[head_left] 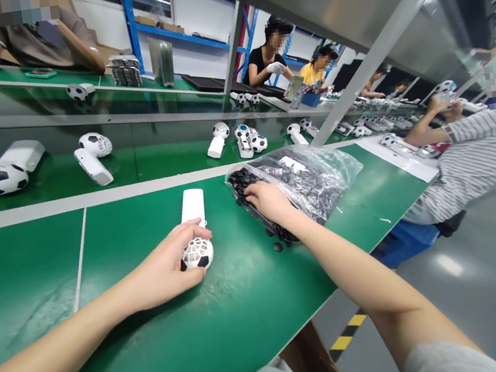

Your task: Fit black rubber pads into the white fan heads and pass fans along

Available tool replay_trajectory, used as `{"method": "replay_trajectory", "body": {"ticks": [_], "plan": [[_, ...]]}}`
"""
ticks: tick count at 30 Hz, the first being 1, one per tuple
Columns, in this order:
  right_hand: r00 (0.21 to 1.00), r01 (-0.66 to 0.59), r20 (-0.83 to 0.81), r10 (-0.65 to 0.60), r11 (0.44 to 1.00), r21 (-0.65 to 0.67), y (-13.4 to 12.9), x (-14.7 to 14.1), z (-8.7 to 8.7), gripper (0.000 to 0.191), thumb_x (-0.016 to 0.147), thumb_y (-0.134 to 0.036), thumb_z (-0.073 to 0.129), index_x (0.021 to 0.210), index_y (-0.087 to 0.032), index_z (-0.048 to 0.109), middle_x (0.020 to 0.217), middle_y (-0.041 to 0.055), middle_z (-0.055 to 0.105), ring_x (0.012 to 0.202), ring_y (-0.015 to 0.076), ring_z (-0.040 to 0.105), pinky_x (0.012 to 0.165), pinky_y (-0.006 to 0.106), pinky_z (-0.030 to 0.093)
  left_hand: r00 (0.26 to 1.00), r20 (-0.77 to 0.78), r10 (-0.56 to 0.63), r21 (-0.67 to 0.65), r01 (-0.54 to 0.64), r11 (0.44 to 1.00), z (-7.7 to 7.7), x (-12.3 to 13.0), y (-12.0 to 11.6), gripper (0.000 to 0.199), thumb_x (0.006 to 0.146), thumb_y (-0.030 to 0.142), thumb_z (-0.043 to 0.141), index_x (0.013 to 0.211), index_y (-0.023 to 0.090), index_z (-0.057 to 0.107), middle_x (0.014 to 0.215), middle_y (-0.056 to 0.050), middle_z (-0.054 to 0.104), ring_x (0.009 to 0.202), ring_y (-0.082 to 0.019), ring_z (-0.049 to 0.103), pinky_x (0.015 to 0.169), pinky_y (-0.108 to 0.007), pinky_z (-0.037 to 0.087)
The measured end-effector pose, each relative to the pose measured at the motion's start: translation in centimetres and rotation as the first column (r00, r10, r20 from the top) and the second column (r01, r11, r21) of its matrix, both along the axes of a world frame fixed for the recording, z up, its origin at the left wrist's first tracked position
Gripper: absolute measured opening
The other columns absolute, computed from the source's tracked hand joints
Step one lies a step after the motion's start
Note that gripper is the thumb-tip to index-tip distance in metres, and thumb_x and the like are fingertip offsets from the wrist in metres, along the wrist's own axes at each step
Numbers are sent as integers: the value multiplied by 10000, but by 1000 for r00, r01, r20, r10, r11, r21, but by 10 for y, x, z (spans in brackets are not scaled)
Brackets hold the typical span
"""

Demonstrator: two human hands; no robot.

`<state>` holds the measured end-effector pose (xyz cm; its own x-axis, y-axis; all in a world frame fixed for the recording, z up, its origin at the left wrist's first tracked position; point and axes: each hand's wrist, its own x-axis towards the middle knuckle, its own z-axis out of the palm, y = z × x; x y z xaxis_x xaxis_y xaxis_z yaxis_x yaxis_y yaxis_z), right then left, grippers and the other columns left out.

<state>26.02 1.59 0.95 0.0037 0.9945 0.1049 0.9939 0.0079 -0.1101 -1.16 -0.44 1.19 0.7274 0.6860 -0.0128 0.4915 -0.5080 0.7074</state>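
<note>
On the green worktop lies a white handheld fan [194, 206] with a round football-patterned head, its handle pointing away from me. My left hand [170, 261] is wrapped around the fan's head, thumb on the near side and fingers over the far side. My right hand [271, 201] reaches into the mouth of a clear plastic bag [316, 179] filled with small black pieces [245, 180]. Its fingers are bent down among these pieces; whether one is between them is hidden. A few loose black pieces [277, 247] lie beside the bag.
Beyond a pale rail [160, 186], a conveyor belt [151, 156] carries more football fans [96, 155]. A slanting metal post [353, 79] stands past the bag. Co-workers sit across the line, and a person in a striped shirt [487, 146] sits at right.
</note>
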Motion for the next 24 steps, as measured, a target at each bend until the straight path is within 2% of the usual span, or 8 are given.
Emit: {"method": "replay_trajectory", "body": {"ticks": [5,10,14,18,21,24], "plan": [[995,19,100,-13,998,-62,-13,-2,0,245,871,-137,435,1038,-112,612,950,150,603,862,243,597,746,315,432,994,-43,-104,-52,102,993,9,-10,9,402,648,195,517,1040,282,494,1354,-18,386,1273,-260,353,1032,-426,316],[997,10,80,-4,997,-76,-17,9,7,243,846,-96,447,1001,-132,631,925,131,622,826,234,604,747,313,427,995,-23,96,-22,-96,995,8,-9,6,410,611,327,623,1003,266,520,1198,-45,394,1153,-294,394,967,-467,361],[1000,-21,4,22,999,-23,-23,5,13,230,883,-134,422,1009,-165,612,929,88,632,859,201,598,779,293,430,997,-23,77,-54,-79,995,7,-10,10,428,621,312,597,1041,274,522,1143,-34,413,1075,-275,448,921,-428,392],[978,-125,-178,111,990,-67,-32,-12,12,243,898,-123,393,1007,-181,603,869,19,663,747,110,620,713,204,466,997,-45,63,-100,-67,993,9,-16,22,457,621,269,560,1076,275,515,1141,-28,417,1001,-250,504,820,-351,442],[914,-279,-331,235,956,-91,-36,-24,7,239,855,-81,455,1004,-159,624,897,41,666,780,124,626,737,231,484,994,-48,100,-105,-105,989,8,-17,26,452,621,264,565,1070,271,514,1138,-20,411,981,-234,518,809,-327,435],[895,-380,-249,370,925,8,-36,-32,1,156,836,-122,537,917,-169,662,909,61,640,848,167,597,787,297,470,993,-28,111,-70,-112,991,7,-17,27,433,628,268,588,1056,260,517,1124,-16,414,991,-226,513,859,-329,408]]}}
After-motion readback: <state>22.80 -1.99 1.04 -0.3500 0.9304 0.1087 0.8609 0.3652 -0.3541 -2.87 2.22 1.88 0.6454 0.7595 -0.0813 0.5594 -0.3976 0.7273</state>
